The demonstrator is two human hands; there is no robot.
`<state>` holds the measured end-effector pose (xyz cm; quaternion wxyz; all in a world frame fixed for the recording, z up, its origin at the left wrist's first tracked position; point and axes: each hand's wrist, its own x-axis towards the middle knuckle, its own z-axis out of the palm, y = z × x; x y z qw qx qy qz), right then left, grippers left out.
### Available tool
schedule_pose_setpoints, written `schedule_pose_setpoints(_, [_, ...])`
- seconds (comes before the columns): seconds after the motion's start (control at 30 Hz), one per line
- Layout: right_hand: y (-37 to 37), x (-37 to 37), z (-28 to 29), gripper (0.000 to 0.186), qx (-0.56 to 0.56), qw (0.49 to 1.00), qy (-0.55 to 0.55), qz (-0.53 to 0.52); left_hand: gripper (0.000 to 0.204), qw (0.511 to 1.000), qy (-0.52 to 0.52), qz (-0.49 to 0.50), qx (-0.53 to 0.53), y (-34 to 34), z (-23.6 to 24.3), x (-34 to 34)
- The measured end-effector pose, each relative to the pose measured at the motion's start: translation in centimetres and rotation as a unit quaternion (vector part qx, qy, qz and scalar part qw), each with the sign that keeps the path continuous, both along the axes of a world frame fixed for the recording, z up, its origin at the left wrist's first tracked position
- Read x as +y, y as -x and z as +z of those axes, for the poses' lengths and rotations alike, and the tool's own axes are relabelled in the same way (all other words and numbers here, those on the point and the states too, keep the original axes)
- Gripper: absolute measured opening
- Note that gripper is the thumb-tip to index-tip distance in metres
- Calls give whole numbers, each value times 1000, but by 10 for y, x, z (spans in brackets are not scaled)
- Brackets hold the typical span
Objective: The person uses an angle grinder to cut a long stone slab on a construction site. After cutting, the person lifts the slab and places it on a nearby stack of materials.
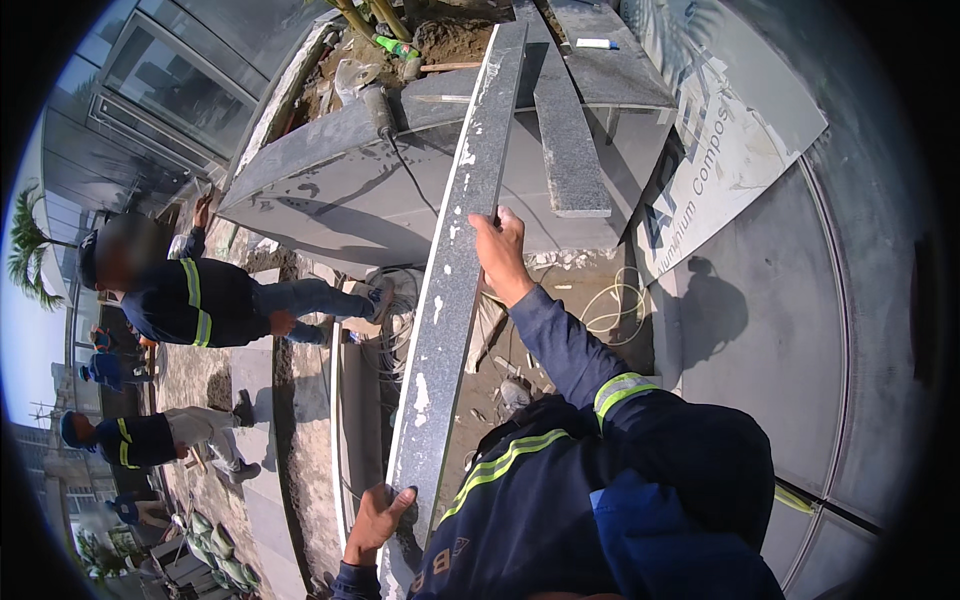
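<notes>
The long, narrow, speckled-grey stone slab [450,310] lies between the hands, long axis running away from the wearer, fingers of the left hand [374,522] clasping its nearer left edge, the right hand [505,258] gripping its right edge farther along

Here's the grey stone ledge [640,80], sunlit on top, and a white-and-blue packet [596,43] lies on it! A short speckled slab [572,150] has its far end up there too, its near end jutting past the edge. Over to the left, a corded power tool [378,110] sits at the rim, cord trailing down the face. Below, the dusty ground carries pale cable loops [617,287] and scattered rubble [515,393]!
</notes>
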<state>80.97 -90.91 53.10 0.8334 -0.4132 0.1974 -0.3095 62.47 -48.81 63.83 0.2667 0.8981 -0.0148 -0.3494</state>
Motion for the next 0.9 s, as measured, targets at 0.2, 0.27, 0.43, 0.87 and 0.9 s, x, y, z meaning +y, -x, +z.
schedule_pose_setpoints(0.2, [-22,-8,16,12,9,998,-26,-48,72,1000,4,-26,17,-43,11,-16])
schedule_pose_setpoints(0.27, [-27,-13,16,12,16,998,-16,-58,70,998,12,-48,29,-59,20,-22])
schedule_pose_setpoints(0.43, [-40,-20,14,13,44,996,-19,-78,63,998,29,-61,10,-80,45,-26])
schedule_pose_setpoints(0.87, [-46,-16,-5,42,-104,983,-148,-25,66,998,-8,-67,9,-125,83,-80])
schedule_pose_setpoints(0.9, [-32,-2,-9,45,-136,974,-179,12,64,997,-10,-70,4,-129,81,-89])
